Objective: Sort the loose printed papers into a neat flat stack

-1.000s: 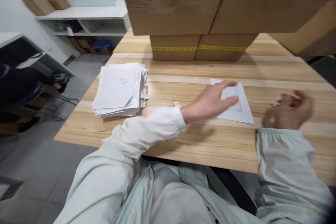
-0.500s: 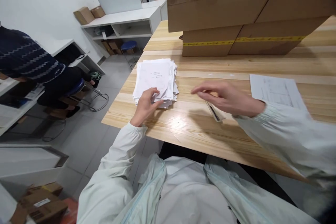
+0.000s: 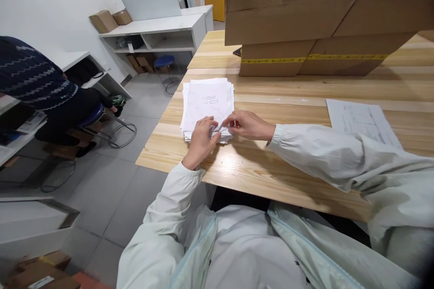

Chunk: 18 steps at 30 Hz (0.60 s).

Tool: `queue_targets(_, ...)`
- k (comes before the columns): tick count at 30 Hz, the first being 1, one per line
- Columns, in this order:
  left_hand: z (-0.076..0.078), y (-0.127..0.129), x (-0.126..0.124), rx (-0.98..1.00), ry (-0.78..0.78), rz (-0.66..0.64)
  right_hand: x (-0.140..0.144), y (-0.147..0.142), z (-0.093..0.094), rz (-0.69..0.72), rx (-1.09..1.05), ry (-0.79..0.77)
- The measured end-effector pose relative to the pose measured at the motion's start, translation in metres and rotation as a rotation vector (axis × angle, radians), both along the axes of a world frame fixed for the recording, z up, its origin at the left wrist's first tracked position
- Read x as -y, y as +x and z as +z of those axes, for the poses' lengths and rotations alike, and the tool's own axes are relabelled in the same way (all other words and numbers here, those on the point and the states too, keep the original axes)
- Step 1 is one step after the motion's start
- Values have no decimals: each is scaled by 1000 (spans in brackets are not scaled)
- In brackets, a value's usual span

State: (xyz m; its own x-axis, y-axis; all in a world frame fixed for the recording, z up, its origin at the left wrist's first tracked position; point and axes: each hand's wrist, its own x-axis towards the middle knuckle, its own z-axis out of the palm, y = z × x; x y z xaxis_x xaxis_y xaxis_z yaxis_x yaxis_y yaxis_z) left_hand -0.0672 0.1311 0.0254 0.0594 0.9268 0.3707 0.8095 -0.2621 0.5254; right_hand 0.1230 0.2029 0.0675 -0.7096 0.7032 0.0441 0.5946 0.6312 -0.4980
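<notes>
We see a ragged stack of white paper sheets near the left edge of the pale, grainy wooden table. Our left hand rests on its near corner, fingers curled, while our right hand pinches the same corner of a sheet between thumb and fingertips. A single flat printed sheet lies well apart to the right, partly covered by our sleeve. Matte brown cardboard boxes are cut off above; print is too faint to read
</notes>
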Motion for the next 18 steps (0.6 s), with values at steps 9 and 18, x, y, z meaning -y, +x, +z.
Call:
queue_targets(9,1,3,0,38,-8,20,-1,-12,-8,98,129,179)
queue_targets(18,11,11,0,191,-84,193,0,-13,-5,89,-112,248)
